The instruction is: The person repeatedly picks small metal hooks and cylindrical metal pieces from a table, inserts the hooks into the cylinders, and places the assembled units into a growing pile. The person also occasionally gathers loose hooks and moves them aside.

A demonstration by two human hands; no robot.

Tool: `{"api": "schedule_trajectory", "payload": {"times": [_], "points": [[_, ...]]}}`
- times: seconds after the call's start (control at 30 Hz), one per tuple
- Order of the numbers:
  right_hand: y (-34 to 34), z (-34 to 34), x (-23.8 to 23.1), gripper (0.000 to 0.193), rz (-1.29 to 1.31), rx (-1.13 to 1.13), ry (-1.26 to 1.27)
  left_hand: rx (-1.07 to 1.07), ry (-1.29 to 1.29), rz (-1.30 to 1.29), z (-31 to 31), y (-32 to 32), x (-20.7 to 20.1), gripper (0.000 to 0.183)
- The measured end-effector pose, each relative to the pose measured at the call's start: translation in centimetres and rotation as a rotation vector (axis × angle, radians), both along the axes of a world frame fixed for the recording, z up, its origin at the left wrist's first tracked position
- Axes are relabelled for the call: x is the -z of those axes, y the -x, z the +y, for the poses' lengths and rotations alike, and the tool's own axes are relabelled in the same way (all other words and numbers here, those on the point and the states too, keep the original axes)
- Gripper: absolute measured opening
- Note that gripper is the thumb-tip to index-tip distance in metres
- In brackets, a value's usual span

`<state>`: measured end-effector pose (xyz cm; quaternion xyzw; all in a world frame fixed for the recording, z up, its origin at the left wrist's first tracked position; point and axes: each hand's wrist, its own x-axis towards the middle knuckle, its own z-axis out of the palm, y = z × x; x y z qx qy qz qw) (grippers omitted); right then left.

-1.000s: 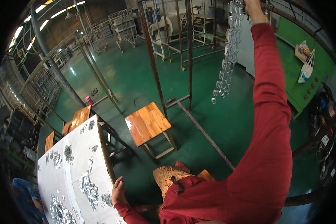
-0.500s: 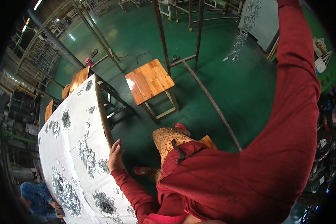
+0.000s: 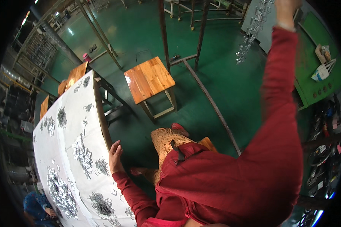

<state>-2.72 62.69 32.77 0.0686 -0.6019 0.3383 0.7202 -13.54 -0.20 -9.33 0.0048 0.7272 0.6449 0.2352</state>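
My left hand [image 3: 116, 157] rests at the near edge of the cloth-covered table [image 3: 66, 145], fingers loosely stretched and nothing visible in them. Beside it lies a small pile of dark bent-wire pieces [image 3: 101, 166], with shiny metal pieces [image 3: 82, 155] heaped farther in. My right arm reaches up to the top right. There my right hand [image 3: 287, 13] is partly cut off by the picture's rim, its fingers hidden. Close to its left hangs a chain of linked metal pieces [image 3: 254, 28] above the floor; whether the hand touches it is unclear.
A wooden stool [image 3: 149, 78] stands beyond the table's edge. A metal frame with a low floor bar [image 3: 212, 104] runs past me. At the right is a green cabinet [image 3: 318, 85] with a bag on it. Another person in blue [image 3: 36, 206] sits at the table's far left.
My right hand has come down into view from beyond the upper rim, and the right arm has shifted left. My left hand stays on the table edge; the view has turned slightly.
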Motion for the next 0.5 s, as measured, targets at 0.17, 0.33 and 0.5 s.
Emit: {"api": "schedule_trajectory", "payload": {"times": [0.17,0.33,0.5], "points": [[13.3,-21.5,14.3,0.026,-0.100,-0.480,0.098,0.233,-0.086,-0.015,2.7,-8.0,-1.4,0.024],[21.8,-42.6,30.2,0.033,-0.857,-1.087,-0.099,0.158,0.134,0.079,1.7,-14.3,1.5,0.044],[23.2,-60.8,37.6,0.027,-1.067,-1.320,-0.847,-0.083,0.063,-0.039,0.1,-23.1,0.0,0.047]]}}
